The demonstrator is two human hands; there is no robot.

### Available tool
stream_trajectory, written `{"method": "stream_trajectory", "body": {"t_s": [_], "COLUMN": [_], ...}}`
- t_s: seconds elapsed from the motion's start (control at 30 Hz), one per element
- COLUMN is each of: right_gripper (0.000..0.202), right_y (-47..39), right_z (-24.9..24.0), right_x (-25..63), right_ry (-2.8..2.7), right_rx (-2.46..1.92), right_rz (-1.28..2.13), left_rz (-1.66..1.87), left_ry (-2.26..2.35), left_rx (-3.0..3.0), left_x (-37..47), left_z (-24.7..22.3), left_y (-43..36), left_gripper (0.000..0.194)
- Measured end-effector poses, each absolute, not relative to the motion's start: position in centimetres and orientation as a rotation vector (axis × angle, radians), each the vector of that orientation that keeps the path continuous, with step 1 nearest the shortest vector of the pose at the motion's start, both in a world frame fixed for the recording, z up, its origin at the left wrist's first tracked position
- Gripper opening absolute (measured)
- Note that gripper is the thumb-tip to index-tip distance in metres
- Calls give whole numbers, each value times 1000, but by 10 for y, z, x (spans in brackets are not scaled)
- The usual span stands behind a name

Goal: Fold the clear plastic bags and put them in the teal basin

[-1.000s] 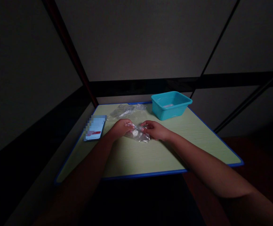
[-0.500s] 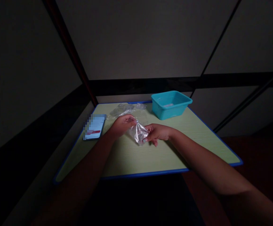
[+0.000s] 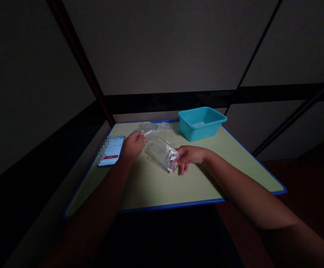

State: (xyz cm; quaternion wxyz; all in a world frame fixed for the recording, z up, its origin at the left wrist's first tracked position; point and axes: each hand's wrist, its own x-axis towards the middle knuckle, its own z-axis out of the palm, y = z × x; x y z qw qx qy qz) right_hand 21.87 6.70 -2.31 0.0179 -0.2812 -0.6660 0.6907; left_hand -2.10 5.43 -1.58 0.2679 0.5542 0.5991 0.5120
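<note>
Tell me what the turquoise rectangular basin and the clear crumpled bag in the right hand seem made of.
Turquoise rectangular basin: probably smooth satin plastic, judging by rounded, moulded edges. Clear crumpled bag: likely thin, glossy plastic film; creases glint.

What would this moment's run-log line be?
right hand: pinching clear plastic bag | left hand: near smartphone | turquoise basin: on table, far right

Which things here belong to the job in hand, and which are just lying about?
In the job, apparently:
clear bag, held by the right hand
probably the crumpled clear plastic beyond, near the left hand

Lying about, apparently:
phone, beside the left hand
turquoise basin, back right
</note>
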Motion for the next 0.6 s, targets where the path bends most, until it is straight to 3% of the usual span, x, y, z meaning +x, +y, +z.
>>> {"method": "stream_trajectory", "body": {"t_s": [0.27,0.47,0.6], "right_gripper": [43,33,34], "right_y": [78,80,79], "right_z": [-20,-19,-16], "right_x": [233,241,241], "right_ry": [-2245,-2253,-2278], "right_rx": [-731,-698,-660], "right_rz": [2265,2284,2302], "left_rz": [690,669,735], "left_ry": [1356,1200,1251], "left_rx": [1965,1815,2080], "left_x": [-12,-8,-12], "left_z": [-16,-13,-3], "left_y": [35,34,34], "left_gripper": [20,18,22]}}
